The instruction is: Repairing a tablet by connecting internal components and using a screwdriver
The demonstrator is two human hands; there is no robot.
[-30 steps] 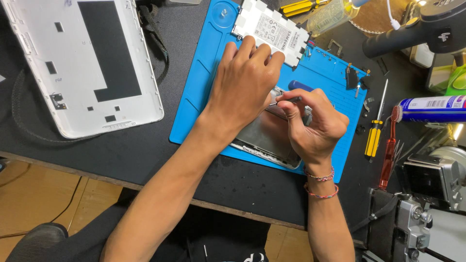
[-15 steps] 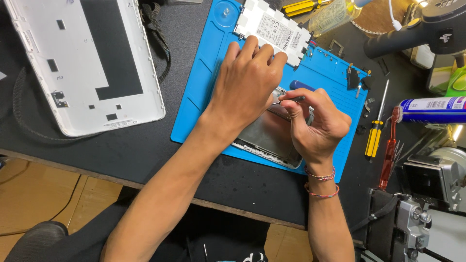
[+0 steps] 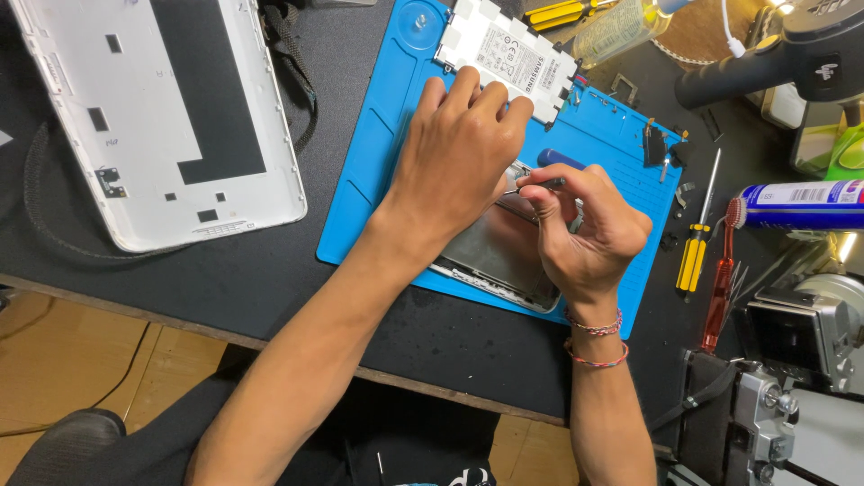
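— Both hands are down on the opened tablet [image 3: 490, 256], right?

— Yes. Left hand [image 3: 459, 157] lies palm-down across its upper part, fingers spread and bent, pressing on the device; it grips nothing that I can see. Right hand [image 3: 589, 229] is curled shut around a thin dark tool [image 3: 538, 184], pinched between thumb and forefinger, with the tip pointing toward the left hand's fingers.

— And where does the tablet lie?

— Under and between the two hands, on a blue work mat [image 3: 360, 198]. Its grey inner face shows below the left wrist; the rest is hidden by the hands.

— What has a label nearby?

— Just beyond the left fingertips sits a flat white battery pack [image 3: 504, 49], rectangular, with a white label of small dark print on top. Well to the right of the right hand lies a cylindrical tube [image 3: 796, 205], blue and white with a red ribbed cap, on its side.

— Anything else?

— Far to the left of the left arm rests the white back cover [image 3: 135, 108], inside up, with a black rectangular patch. Right of the right hand lie a yellow-handled screwdriver [image 3: 695, 247] and a red-handled one [image 3: 717, 301], side by side. Two thin thread bracelets [image 3: 596, 340] circle the right wrist.
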